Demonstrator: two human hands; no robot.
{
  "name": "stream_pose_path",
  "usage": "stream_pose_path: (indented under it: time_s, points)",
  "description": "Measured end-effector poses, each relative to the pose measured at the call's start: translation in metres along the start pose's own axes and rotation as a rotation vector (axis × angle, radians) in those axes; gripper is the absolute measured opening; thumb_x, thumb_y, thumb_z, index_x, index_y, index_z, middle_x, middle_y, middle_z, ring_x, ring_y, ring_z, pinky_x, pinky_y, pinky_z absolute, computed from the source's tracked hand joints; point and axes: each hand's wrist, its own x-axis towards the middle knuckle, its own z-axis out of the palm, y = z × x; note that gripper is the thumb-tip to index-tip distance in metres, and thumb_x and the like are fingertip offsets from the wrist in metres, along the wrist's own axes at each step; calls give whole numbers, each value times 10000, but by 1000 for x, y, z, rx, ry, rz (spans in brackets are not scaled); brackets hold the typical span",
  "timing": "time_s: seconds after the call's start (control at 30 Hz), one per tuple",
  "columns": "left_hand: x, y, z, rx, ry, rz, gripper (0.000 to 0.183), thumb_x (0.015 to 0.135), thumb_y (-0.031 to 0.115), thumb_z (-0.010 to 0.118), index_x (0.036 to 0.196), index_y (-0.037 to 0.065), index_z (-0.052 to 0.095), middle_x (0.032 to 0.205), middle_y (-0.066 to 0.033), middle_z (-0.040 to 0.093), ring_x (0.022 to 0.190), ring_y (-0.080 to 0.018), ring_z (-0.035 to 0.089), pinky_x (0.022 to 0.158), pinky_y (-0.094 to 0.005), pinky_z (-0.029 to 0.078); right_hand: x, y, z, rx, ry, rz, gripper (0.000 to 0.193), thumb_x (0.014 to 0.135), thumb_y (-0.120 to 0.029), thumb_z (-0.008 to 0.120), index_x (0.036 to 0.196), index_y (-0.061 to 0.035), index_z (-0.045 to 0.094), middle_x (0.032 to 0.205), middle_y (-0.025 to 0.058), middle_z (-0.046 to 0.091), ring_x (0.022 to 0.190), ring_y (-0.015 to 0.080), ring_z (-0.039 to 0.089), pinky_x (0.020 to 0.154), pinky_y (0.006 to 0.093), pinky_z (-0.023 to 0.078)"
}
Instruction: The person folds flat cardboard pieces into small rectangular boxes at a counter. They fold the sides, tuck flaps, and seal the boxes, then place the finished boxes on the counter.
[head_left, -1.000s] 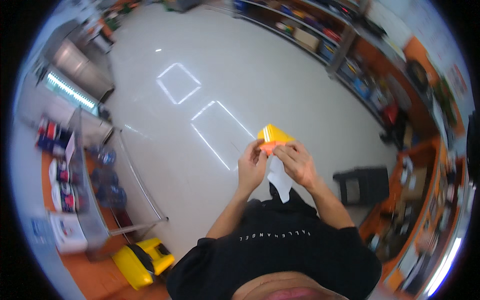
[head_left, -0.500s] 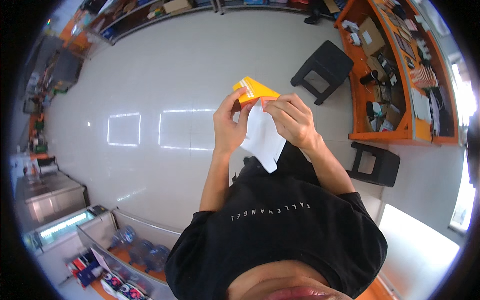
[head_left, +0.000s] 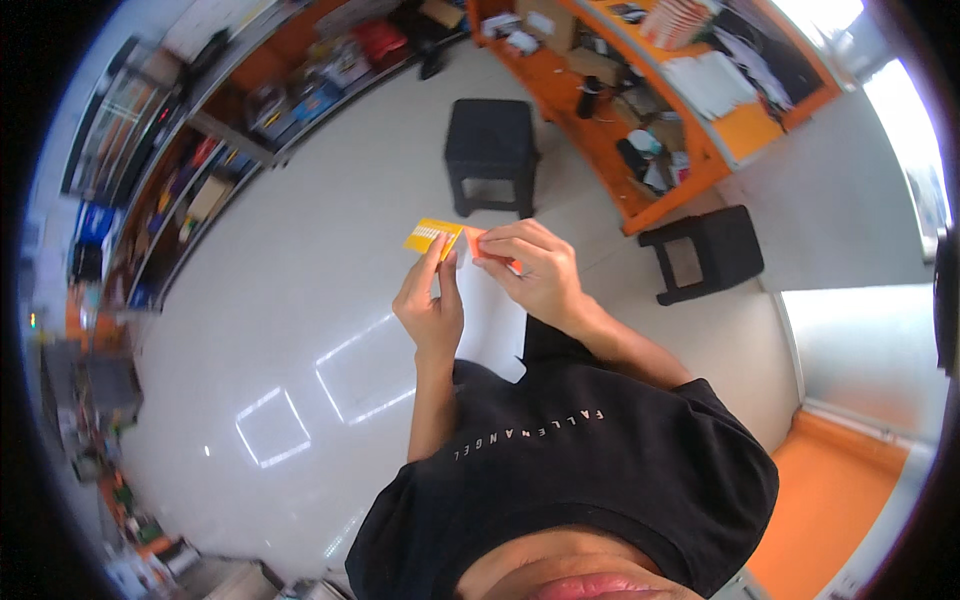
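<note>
A paper carton (head_left: 425,235), yellow with a printed white pattern, with orange-red parts and a white side, is held up before my chest. My left hand (head_left: 432,310) pinches its yellow part between thumb and fingers. My right hand (head_left: 538,268) grips the orange-red part at the carton's other side, fingers bent over it. A white panel hangs below between my hands, toward my black shirt (head_left: 560,455), and its edges blend with the pale floor. My right fingers hide part of the orange-red side.
A black stool (head_left: 490,145) stands on the floor (head_left: 300,320) beyond my hands, and a second black stool (head_left: 710,255) is at the right. An orange shelf unit (head_left: 655,215) with boxes and papers fills the upper right. Loaded shelves (head_left: 235,150) line the upper left.
My view has turned right, so the stools and shelves appear farther left. Both hands still hold the carton; its yellow part now looks flatter and more of the orange-red part shows near my right fingers.
</note>
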Motion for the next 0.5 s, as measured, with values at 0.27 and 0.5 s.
stream_pose_path:
  time_s: [0.27,0.5]
  points:
    - [41,1,110,-659,-440,-488,354,970,104,687,1291,-36,639,1071,-138,744,993,-156,694,912,-281,532,6,85,-44,411,158,803,104,872,-16,760,953,48,747,1096,115,699,912,118,661,779,241,542]
    - [110,-24,193,-666,-578,-435,332,942,54,714,1260,-25,660,1035,-110,738,965,-120,682,882,-255,527,73,144,-77,426,198,834,111,901,-37,740,954,60,744,1090,89,646,965,130,633,848,255,520]
